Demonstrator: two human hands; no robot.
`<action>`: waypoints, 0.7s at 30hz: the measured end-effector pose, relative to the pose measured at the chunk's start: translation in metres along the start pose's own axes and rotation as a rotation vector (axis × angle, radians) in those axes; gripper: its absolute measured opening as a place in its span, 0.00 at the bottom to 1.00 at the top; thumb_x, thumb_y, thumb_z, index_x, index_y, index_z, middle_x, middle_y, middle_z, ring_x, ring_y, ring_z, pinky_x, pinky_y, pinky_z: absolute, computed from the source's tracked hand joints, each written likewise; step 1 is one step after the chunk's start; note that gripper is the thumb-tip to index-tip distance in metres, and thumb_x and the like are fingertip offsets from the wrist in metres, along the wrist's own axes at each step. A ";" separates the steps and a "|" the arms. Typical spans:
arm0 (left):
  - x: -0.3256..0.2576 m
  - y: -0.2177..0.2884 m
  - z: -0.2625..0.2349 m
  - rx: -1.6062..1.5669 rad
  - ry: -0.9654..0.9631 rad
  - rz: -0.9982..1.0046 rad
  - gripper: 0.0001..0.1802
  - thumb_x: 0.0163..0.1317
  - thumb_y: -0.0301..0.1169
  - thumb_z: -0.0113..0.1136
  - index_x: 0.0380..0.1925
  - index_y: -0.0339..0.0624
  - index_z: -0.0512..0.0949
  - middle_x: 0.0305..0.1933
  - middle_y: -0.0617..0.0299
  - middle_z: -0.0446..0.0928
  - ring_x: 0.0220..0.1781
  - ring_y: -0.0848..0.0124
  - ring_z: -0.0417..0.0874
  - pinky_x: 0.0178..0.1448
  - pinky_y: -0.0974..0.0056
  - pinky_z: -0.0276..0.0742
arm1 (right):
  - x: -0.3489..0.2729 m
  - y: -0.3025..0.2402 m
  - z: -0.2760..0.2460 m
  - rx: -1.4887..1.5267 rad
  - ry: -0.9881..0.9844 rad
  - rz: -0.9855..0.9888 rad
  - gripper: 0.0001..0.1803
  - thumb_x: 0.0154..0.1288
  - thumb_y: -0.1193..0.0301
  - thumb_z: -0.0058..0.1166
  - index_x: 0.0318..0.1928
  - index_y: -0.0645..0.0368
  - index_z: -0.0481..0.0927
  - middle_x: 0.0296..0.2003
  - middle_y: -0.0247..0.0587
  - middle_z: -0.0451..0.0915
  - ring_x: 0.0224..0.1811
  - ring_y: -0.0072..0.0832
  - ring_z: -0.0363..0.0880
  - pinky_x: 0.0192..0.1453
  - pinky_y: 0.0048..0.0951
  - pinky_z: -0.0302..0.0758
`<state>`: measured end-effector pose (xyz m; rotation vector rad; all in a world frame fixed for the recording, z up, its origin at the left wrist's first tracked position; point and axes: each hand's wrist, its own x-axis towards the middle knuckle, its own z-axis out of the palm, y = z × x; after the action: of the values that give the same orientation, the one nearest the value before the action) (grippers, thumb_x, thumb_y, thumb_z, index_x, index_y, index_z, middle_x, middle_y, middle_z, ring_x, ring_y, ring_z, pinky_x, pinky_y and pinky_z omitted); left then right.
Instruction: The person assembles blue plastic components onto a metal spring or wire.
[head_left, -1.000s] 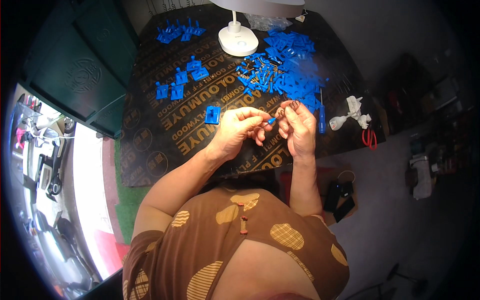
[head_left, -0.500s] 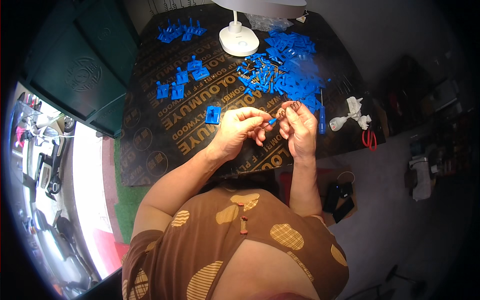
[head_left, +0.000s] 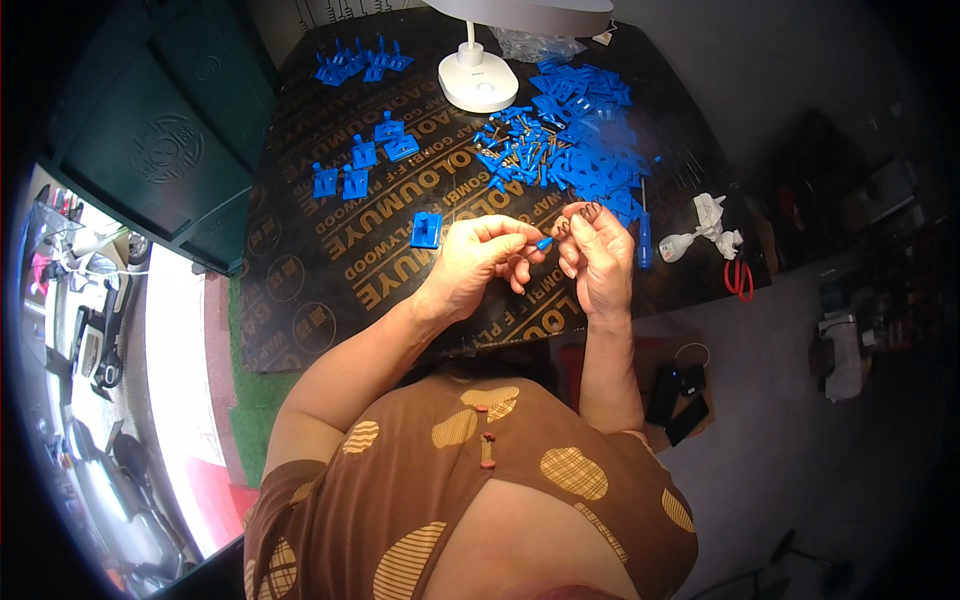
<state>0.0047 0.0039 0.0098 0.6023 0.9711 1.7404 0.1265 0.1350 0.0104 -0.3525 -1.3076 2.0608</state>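
1. One dark table (head_left: 290,230).
2. One heap of blue parts (head_left: 605,165), far right, too crowded to count.
3. One white lamp (head_left: 478,88), far middle.
4. Two hands: left hand (head_left: 478,255), right hand (head_left: 601,265).
5. One dark coil (head_left: 591,211), pinched in the right hand.
6. One blue piece (head_left: 544,243), small, tapered, between the hands, gripped by left fingertips.

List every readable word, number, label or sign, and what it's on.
Black tabletop: large tan capital lettering, legible in places; I won't copy the wording.
Tabletop's left side: round tan stamps, too small to read.
White lamp base: tiny mark, unreadable.
Green door: round emblem, no legible words.
Blue pieces: none readable.
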 end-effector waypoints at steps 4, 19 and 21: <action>-0.001 -0.001 0.000 0.010 0.009 -0.014 0.11 0.67 0.29 0.54 0.42 0.30 0.78 0.35 0.53 0.81 0.26 0.75 0.80 0.29 0.71 0.80 | 0.001 0.000 0.000 -0.002 -0.003 -0.005 0.07 0.69 0.72 0.52 0.42 0.63 0.76 0.31 0.37 0.78 0.20 0.12 0.65 0.20 0.13 0.61; 0.002 -0.003 -0.001 0.045 0.019 -0.084 0.12 0.67 0.32 0.56 0.37 0.31 0.77 0.33 0.54 0.81 0.24 0.76 0.79 0.27 0.72 0.79 | 0.001 0.001 -0.002 0.003 0.008 0.023 0.07 0.68 0.72 0.52 0.42 0.63 0.76 0.31 0.37 0.78 0.20 0.12 0.65 0.19 0.12 0.61; 0.003 -0.007 -0.007 0.060 0.005 -0.093 0.12 0.66 0.33 0.57 0.36 0.32 0.77 0.34 0.53 0.81 0.25 0.75 0.80 0.28 0.71 0.79 | 0.001 0.002 -0.003 0.007 0.008 0.027 0.07 0.68 0.72 0.52 0.42 0.63 0.76 0.31 0.37 0.78 0.20 0.11 0.65 0.19 0.12 0.61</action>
<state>0.0023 0.0057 -0.0001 0.5821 1.0423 1.6363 0.1264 0.1368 0.0074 -0.3764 -1.2976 2.0840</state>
